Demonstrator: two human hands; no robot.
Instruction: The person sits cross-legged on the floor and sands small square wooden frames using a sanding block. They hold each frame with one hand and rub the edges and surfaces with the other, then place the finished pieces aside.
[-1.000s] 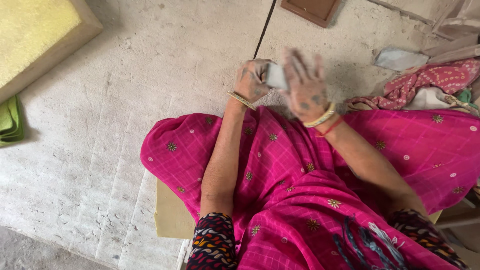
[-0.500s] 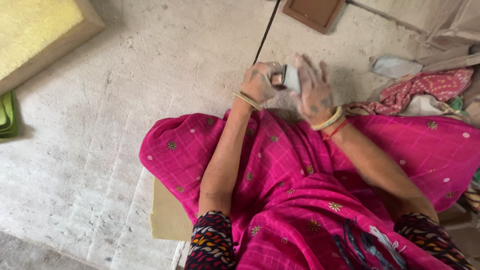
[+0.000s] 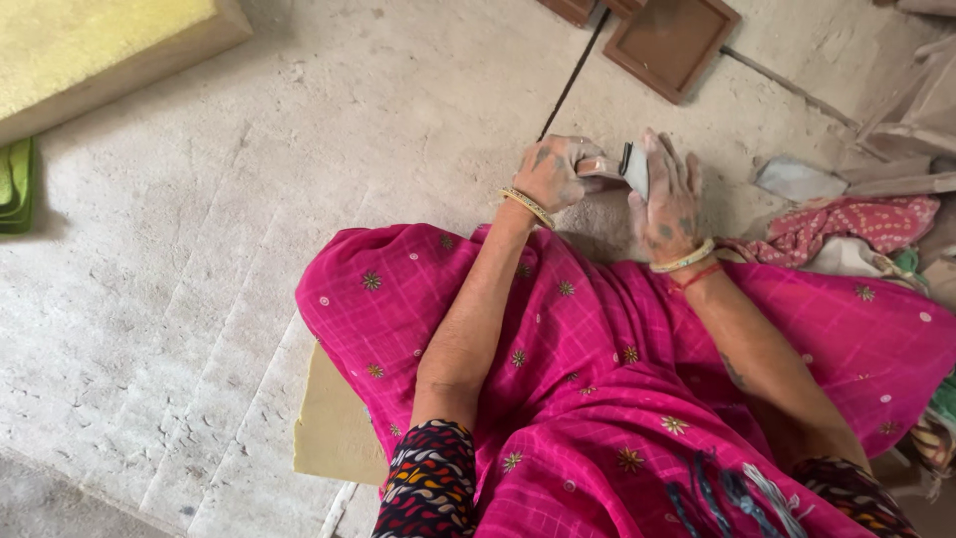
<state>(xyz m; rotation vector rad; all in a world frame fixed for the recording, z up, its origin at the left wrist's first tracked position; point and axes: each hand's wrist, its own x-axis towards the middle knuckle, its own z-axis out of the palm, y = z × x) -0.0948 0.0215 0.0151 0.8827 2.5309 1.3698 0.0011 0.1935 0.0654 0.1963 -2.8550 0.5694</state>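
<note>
I sit on the floor in a bright pink patterned cloth (image 3: pixel 617 399) that covers my lap. My left hand (image 3: pixel 551 172), dusty and with a bangle at the wrist, is curled around one end of a small pale flat piece (image 3: pixel 607 167). My right hand (image 3: pixel 669 194) presses its palm and fingers against the other end, where a dark edge shows. Both hands meet over the grey floor just beyond my knees. The piece is mostly hidden by my fingers.
A brown square tile (image 3: pixel 672 42) lies ahead, with a dark thin rod (image 3: pixel 573 75) running toward my hands. A yellow foam block (image 3: pixel 100 45) sits far left, green cloth (image 3: pixel 15 184) beside it. Red patterned cloth (image 3: pixel 846 224) and a grey scrap (image 3: pixel 797 179) lie right. A tan board (image 3: pixel 334 428) is under me.
My right hand, raised with fingers spread a second ago, has come down against the small piece. My left hand keeps hold of it. The view has tilted slightly.
</note>
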